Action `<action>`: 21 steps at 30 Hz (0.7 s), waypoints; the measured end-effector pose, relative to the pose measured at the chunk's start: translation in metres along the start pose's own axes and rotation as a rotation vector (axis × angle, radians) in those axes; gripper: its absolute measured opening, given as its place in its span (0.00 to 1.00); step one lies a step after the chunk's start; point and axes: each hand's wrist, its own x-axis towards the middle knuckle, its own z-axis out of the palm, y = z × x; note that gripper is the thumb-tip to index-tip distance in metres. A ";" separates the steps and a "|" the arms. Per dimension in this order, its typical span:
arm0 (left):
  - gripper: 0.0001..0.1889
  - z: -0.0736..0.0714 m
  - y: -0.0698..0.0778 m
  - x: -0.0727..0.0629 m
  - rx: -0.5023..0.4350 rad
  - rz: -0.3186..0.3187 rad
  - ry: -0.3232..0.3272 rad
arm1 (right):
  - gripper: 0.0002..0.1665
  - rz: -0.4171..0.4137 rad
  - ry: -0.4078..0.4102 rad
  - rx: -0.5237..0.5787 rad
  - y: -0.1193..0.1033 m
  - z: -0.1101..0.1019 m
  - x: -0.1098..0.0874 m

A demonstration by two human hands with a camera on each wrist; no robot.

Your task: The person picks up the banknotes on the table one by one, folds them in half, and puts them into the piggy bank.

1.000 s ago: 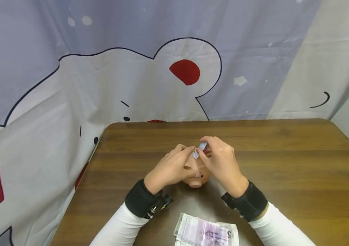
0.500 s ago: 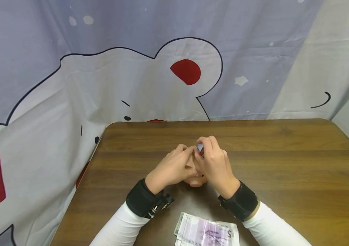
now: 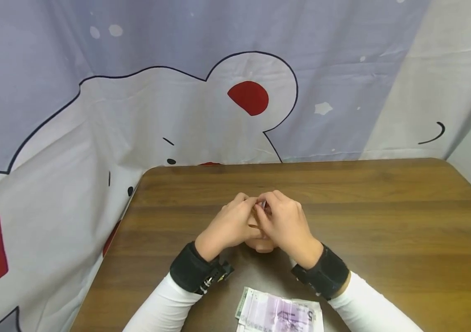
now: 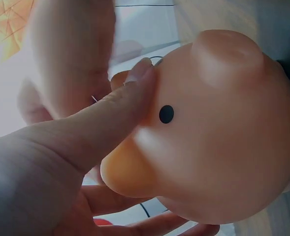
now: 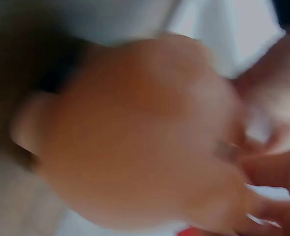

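Left hand (image 3: pixel 228 223) grips the piggy bank (image 4: pixel 223 132); right hand (image 3: pixel 288 222) pinches a paper slip (image 3: pixel 264 204); a weak hold might let the piggy bank tilt, crumpling the paper slip.

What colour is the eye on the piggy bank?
The eye on the piggy bank is black, showing best in the left wrist view.

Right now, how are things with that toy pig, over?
Left grip holds pig. Right grip pinches small slip at its top, mostly hidden. Banknotes lie apart, not in the way.
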 end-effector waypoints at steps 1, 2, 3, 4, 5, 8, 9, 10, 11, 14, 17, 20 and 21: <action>0.39 0.000 -0.001 0.000 -0.002 -0.004 -0.001 | 0.05 0.015 -0.038 0.022 -0.001 -0.006 0.001; 0.40 0.001 -0.001 0.000 0.001 -0.005 0.001 | 0.06 0.027 -0.076 0.046 -0.001 -0.011 0.003; 0.40 0.001 -0.002 0.000 0.002 -0.007 0.003 | 0.07 0.039 -0.109 0.068 -0.001 -0.016 0.005; 0.41 0.001 -0.002 0.000 0.002 -0.009 0.004 | 0.08 0.048 -0.139 0.087 -0.001 -0.021 0.006; 0.41 0.001 -0.002 0.000 0.004 -0.010 0.007 | 0.08 0.054 -0.162 0.102 -0.001 -0.024 0.008; 0.42 0.000 -0.003 0.000 0.008 -0.010 0.016 | 0.09 0.051 -0.203 0.118 0.003 -0.025 0.010; 0.42 0.000 -0.003 0.000 0.010 -0.009 0.017 | 0.09 0.046 -0.210 0.115 0.005 -0.023 0.010; 0.42 0.000 -0.003 0.000 0.012 -0.008 0.017 | 0.09 0.040 -0.213 0.113 0.007 -0.021 0.009; 0.42 0.000 -0.003 0.000 0.015 -0.007 0.017 | 0.09 0.033 -0.210 0.111 0.009 -0.018 0.008; 0.42 0.000 -0.003 0.000 0.014 -0.006 0.012 | 0.08 0.025 -0.184 0.132 0.015 -0.010 0.006; 0.43 0.001 -0.004 0.001 0.011 -0.005 0.012 | 0.05 0.042 -0.143 0.170 0.020 -0.005 0.005; 0.43 0.001 -0.004 0.001 0.001 -0.003 0.014 | 0.04 0.068 -0.125 0.202 0.023 -0.002 0.005; 0.43 0.001 -0.004 0.001 -0.001 -0.003 0.013 | 0.04 0.074 -0.130 0.204 0.024 -0.002 0.005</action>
